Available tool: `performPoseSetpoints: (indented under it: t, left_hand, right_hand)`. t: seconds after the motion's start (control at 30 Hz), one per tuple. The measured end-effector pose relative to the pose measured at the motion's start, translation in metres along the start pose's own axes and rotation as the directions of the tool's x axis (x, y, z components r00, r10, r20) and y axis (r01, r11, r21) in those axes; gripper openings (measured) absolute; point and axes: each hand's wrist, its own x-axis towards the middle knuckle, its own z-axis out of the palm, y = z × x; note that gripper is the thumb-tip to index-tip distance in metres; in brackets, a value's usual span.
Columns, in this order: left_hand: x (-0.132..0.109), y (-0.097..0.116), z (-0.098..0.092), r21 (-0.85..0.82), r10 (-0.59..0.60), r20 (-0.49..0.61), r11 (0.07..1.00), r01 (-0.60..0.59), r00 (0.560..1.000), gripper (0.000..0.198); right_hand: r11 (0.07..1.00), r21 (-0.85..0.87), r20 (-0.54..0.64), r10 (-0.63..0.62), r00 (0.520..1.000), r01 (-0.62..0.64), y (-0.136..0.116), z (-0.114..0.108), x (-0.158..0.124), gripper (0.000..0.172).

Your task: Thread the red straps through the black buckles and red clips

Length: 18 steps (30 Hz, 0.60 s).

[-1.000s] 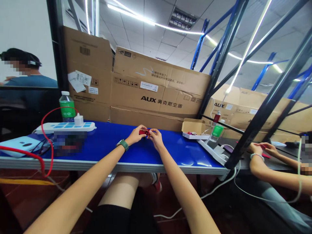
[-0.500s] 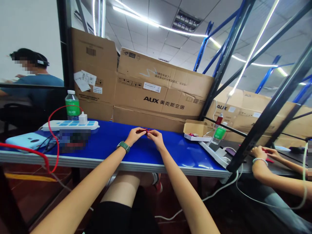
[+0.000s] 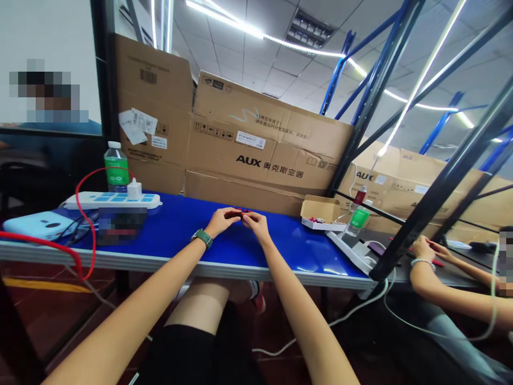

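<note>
Over the blue tabletop (image 3: 168, 227), my left hand (image 3: 222, 220) and my right hand (image 3: 256, 224) meet at the fingertips. Both are closed around a small red object (image 3: 242, 212); its kind is too small to make out, and the fingers cover most of it. A green-strapped watch (image 3: 202, 237) is on my left wrist. My forearms reach across the table's front edge.
At the left are a power strip (image 3: 112, 201), a bottle (image 3: 116, 166), a light-blue device (image 3: 38, 225) and a red cable (image 3: 94, 235). An open small box (image 3: 320, 222) holds red bits at the right. Cardboard (image 3: 272, 144) stands behind. A co-worker's hands (image 3: 430, 248) are beyond the rack post.
The camera view has shifted slightly. My hands stay together on the small red object, with only a small change in finger position.
</note>
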Motion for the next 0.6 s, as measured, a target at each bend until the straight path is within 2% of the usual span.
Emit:
performPoseSetpoints:
  t: [0.23, 0.43, 0.6]
  left_hand:
    - [-0.0022, 0.0099, 0.0003, 0.080, 0.009, -0.019, 0.997, -0.008, 1.000, 0.031]
    - [-0.0022, 0.0059, 0.0010, 0.078, 0.011, 0.012, 0.997, -0.011, 1.000, 0.034]
    - [-0.0028, 0.0057, 0.0017, 0.047, -0.004, 0.035, 0.999, 0.002, 0.999, 0.037]
  right_hand:
    - [0.990, -0.114, 0.022, -0.080, 0.997, 0.082, 0.0005, -0.0037, 0.0019, 0.040]
    - [0.960, -0.248, -0.006, -0.136, 0.991, 0.130, 0.0039, -0.0070, 0.0046, 0.034]
    - [0.969, -0.219, -0.029, -0.126, 0.992, 0.117, 0.0043, -0.0074, 0.0035, 0.031]
